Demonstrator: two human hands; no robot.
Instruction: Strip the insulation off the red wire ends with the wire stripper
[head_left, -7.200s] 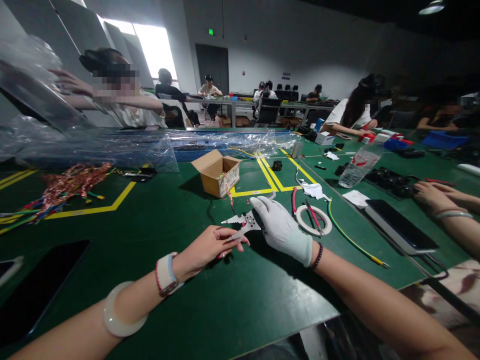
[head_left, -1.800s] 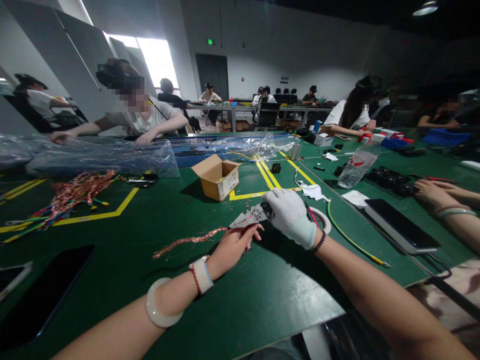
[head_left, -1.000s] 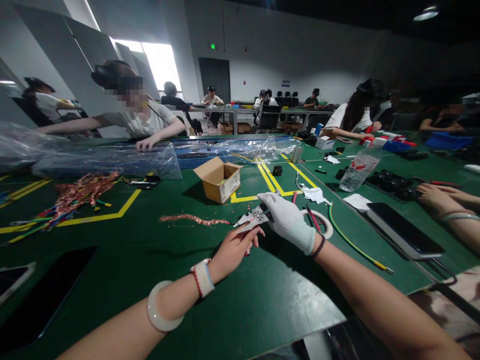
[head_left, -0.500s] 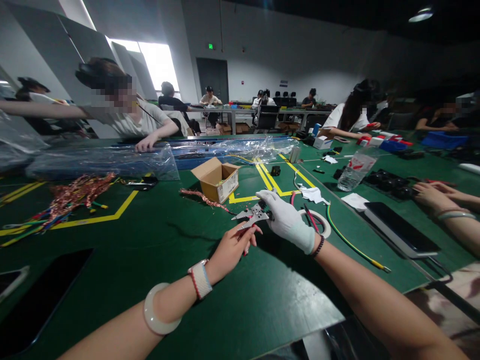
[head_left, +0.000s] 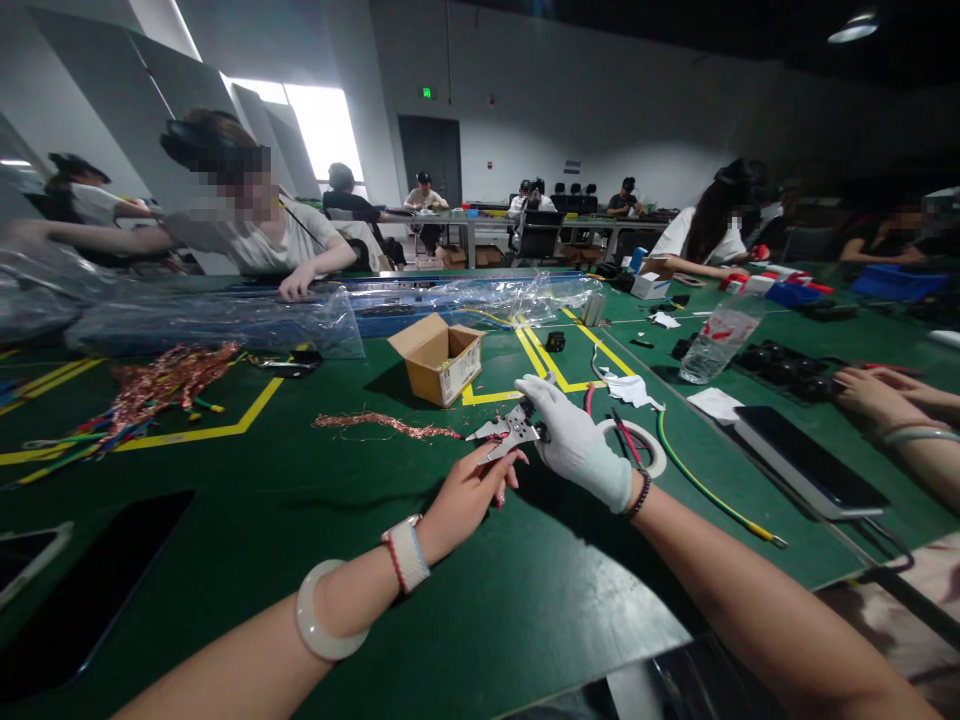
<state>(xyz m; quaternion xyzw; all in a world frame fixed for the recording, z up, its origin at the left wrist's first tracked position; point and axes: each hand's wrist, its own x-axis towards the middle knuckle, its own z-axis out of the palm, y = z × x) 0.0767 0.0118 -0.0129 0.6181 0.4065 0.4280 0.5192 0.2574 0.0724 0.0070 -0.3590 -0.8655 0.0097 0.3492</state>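
Observation:
My right hand (head_left: pixel 574 440), in a white glove, is closed round a pair of wire strippers (head_left: pixel 514 432). Their silver jaws point left and stand apart. A red wire with long frayed copper strands (head_left: pixel 382 426) runs to the jaws, its strands spread leftward above the green table. Just under the jaws, my bare left hand (head_left: pixel 472 490) has its fingers bent together at the wire's red end. The fingers partly cover what they pinch. Behind the strands stands an open cardboard box (head_left: pixel 442 365) with small bits inside.
A heap of stripped copper strands and coloured wires (head_left: pixel 172 385) lies at left, near a dark phone (head_left: pixel 112 570). To the right are a tape roll (head_left: pixel 656 455), a yellow-green cable (head_left: pixel 697 485), a water bottle (head_left: pixel 716 340) and a power bank (head_left: pixel 810 460). Co-workers sit around.
The copper strands have swung down and left, and now stretch out longer and looser. Both hands and the strippers hold nearly the same place. The whole view has shifted slightly.

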